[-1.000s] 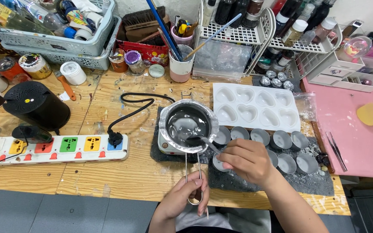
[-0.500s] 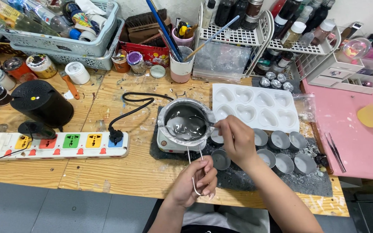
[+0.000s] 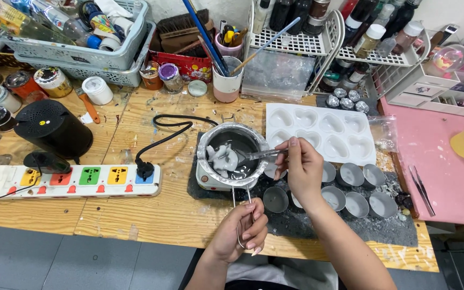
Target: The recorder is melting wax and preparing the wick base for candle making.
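From the head camera, the left hand (image 3: 241, 231) is closed around the wire handle (image 3: 241, 207) of a small round foil-lined metal melting pot (image 3: 232, 154), which sits on a little white hotplate (image 3: 210, 181) on a dark mat (image 3: 318, 223) on the wooden bench (image 3: 108, 215). The right hand (image 3: 302, 169) pinches a thin metal stirring tool (image 3: 256, 156), its tip dipped among pale grey-white lumps (image 3: 222, 158) in the pot. Stirring goes best, I judge, with the handle held steady and slow strokes kept off the rim. About 8 small round metal cups (image 3: 350, 174) stand empty beside the pot; the white heart-cavity mould tray (image 3: 320, 131) looks empty too.
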